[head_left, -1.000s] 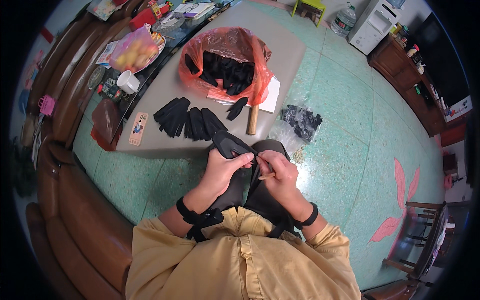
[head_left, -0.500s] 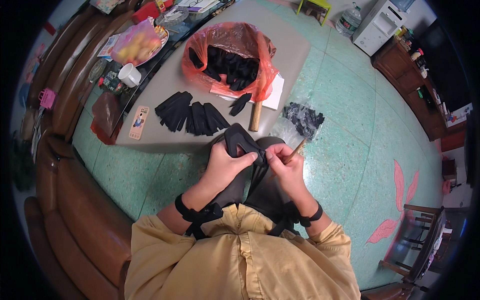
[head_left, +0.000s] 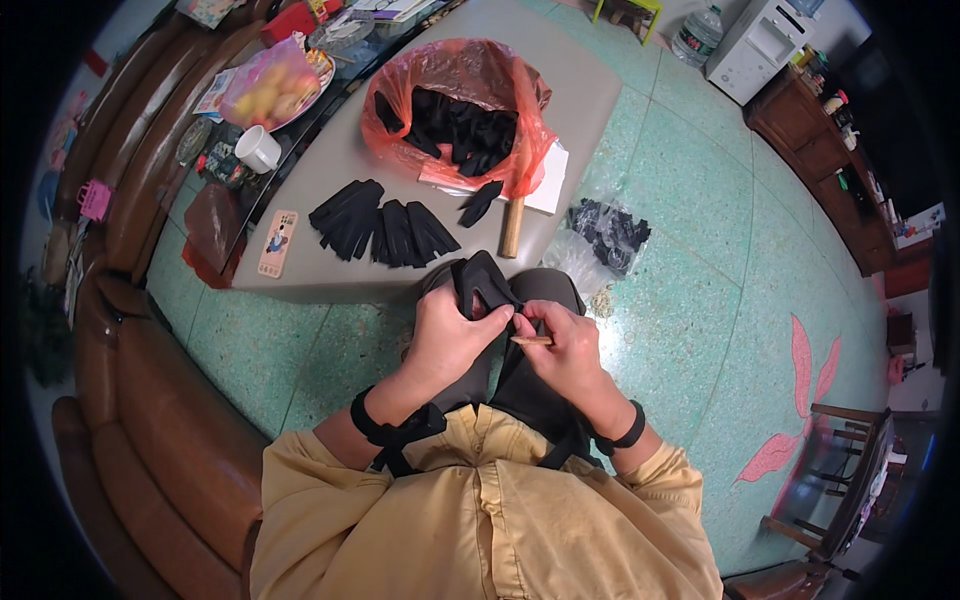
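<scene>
Both forearms come up from the lower edge, wrists bent inward. The left hand (head_left: 452,335) is curled closed; the right hand (head_left: 568,350) pinches beside it, fingertips touching.

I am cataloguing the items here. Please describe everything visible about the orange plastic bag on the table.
The orange plastic bag is thin, translucent and crumpled. It lies on the grey table with its mouth open toward the person, full of black glove-like pieces. Its near edge rests on white paper. No hand touches it.

Black glove (head_left: 480,283) partly hidden under hands, thin stick (head_left: 532,341) mostly covered by right-hand fingers (head_left: 556,330).
</scene>
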